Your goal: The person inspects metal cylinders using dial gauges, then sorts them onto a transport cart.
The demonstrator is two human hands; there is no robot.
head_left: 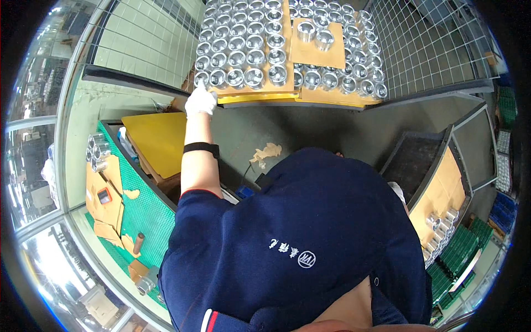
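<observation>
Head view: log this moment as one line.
left hand: white-gloved, at near-left corner metal cylinder | right hand: mostly hidden behind navy shirt | cylinder pair: atop small cardboard sheet

i count five metal cups [254, 79] along the near row at left, the full total being too crowded to tell; one raised cardboard sheet [315, 60] bearing at least two more; one gloved left hand [201, 103] of mine; two wire-mesh panels [144, 39]; one red-rimmed device [104, 195]; one brown rod [139, 243].
</observation>
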